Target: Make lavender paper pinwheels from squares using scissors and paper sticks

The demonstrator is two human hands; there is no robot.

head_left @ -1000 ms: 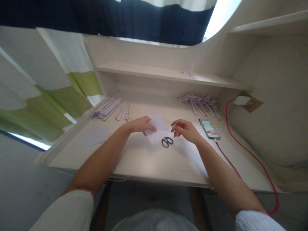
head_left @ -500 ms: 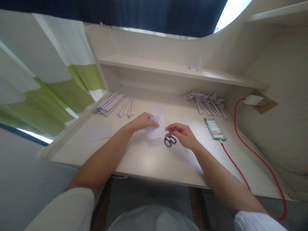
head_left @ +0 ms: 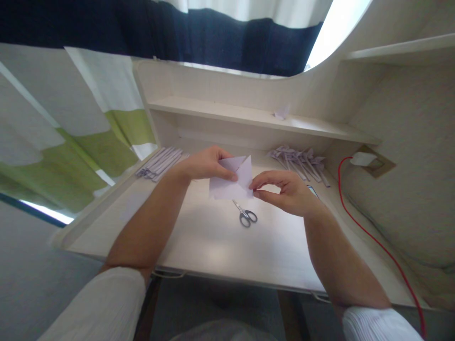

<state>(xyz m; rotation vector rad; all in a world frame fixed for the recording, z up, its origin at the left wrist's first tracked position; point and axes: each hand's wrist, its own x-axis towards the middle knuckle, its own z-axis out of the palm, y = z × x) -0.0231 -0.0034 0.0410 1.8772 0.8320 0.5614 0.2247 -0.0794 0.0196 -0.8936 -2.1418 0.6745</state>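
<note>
A white paper square (head_left: 232,188) with slits cut in from its corners is held up above the desk, between my two hands. My left hand (head_left: 206,163) grips its left side, thumb across the front and fingers hidden behind. At the lower right corner, the thumb and forefinger of my right hand (head_left: 284,192) pinch the paper's edge. Below the sheet, black-handled scissors (head_left: 245,217) lie on the desk with the blades pointing away to the upper left.
Rolled paper sticks (head_left: 159,165) lie at the back left, and a pale sheet (head_left: 133,206) is partly behind my left arm. Paper pinwheels on sticks (head_left: 298,158) lie back right. A phone (head_left: 313,191) is mostly hidden by my right hand. A red cable (head_left: 369,232) runs from the wall plug.
Both hands have lifted the paper higher, and it is now spread to face me. My right hand has come from beside the scissors to pinch its corner. The view has tilted up.
</note>
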